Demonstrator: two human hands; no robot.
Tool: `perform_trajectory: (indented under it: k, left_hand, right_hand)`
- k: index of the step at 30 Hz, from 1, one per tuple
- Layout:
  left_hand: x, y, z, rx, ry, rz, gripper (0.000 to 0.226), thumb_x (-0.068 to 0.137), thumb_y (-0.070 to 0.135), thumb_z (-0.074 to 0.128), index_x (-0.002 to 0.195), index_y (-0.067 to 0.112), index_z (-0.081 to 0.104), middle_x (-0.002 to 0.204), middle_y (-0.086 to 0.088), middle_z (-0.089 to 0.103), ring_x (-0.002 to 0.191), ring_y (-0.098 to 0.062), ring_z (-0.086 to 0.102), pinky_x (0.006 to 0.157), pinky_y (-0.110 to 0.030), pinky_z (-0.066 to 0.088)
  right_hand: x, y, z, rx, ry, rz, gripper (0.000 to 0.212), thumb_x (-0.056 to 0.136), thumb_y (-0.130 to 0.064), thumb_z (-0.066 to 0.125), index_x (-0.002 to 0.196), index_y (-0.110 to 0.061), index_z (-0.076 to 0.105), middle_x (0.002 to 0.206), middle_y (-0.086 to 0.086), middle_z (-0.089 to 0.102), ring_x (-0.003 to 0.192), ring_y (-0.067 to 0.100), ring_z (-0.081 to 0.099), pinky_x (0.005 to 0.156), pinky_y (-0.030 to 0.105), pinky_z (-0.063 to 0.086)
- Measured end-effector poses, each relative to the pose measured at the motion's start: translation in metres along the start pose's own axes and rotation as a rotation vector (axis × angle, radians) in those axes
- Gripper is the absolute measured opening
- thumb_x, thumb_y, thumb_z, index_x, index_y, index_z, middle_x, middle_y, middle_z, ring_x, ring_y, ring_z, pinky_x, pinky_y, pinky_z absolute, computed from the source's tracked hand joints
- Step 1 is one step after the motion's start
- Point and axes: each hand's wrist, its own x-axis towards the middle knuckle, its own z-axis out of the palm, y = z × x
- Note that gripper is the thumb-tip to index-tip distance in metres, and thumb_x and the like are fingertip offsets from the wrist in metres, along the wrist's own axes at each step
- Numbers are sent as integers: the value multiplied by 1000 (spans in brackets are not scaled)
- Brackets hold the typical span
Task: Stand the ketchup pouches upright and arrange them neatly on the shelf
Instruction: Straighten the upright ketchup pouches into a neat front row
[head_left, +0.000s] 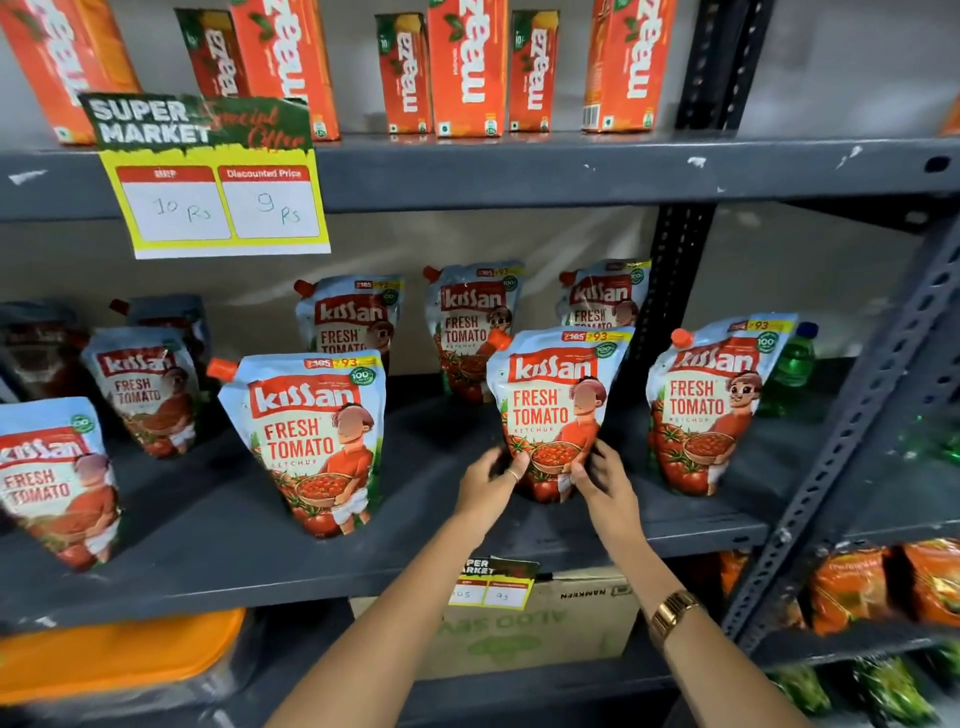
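Note:
Several Kissan ketchup pouches stand upright on the dark grey middle shelf. Both my hands grip the base of one front-row pouch: my left hand on its lower left corner, my right hand on its lower right. Another front pouch stands to its left, one to its right, and one leans at the far left edge. Behind stand a back row of pouches and a further one at the left.
Orange Maaza juice cartons line the shelf above, with a yellow price tag hanging from its edge. A green bottle stands behind the right pouch. Black perforated uprights frame the right side. A cardboard box and orange snack packs sit below.

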Motion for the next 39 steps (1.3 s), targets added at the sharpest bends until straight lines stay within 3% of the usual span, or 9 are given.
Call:
perform_trajectory:
  k: [5,11,15,23,27,31,34,39]
  left_hand:
    - [-2,-5,-11,1,35,0,51,87,36,57,132,14,48,138,-5,52,125,-21,48,102,-33,38]
    - [-11,-17,-28,-37,106,30,38,85,31,61,117,12,60,122,-8,64,106,-15,57,92,-28,45]
    - [-19,-24,-34,-83,130,50,34,84,31,62,112,12,62,114,-5,66,104,-15,58,89,-27,45]
    - [-24,-27,-35,-92,119,60,36,83,32,62,112,10,61,115,-7,66,109,-19,58,99,-38,47]
    - [-23,-32,-37,-126,113,75,37,84,28,63,116,12,59,111,-1,64,105,-13,57,88,-24,46]
    - [-26,-34,-35,-219,166,83,28,83,23,64,110,13,61,102,4,64,95,-7,59,76,-11,44]
    - [-27,-34,-36,-256,182,73,18,83,20,64,101,19,61,97,7,64,95,-9,58,79,-14,45]
    - [-31,-33,-41,-266,172,65,20,83,19,64,103,15,60,106,-2,63,99,-13,57,87,-24,44]
  right_hand:
    - [1,5,-5,7,-80,-6,48,87,-21,59,132,-18,42,131,12,52,120,24,48,104,40,39]
    - [-2,5,-4,17,-190,-20,43,85,-11,61,125,-18,49,115,8,57,108,18,53,93,30,41]
    - [-2,3,-2,21,-219,-23,39,83,-6,62,120,-18,53,107,7,60,104,18,55,92,30,42]
    - [-3,1,2,54,-142,-24,30,80,2,63,104,-17,61,97,7,65,95,20,60,87,30,45]
    - [-3,1,4,67,-54,-21,33,80,2,63,113,-4,59,107,8,63,98,19,59,91,31,44]
    - [-5,-1,0,129,59,-4,33,81,-1,63,114,-2,58,111,7,62,102,17,57,90,26,42]
    - [-6,-2,-1,130,88,-6,28,81,-5,63,109,-6,61,109,8,62,100,16,57,85,20,42]
    - [-6,-1,2,70,108,9,29,82,-6,63,111,-6,60,110,9,62,102,18,57,95,31,43]
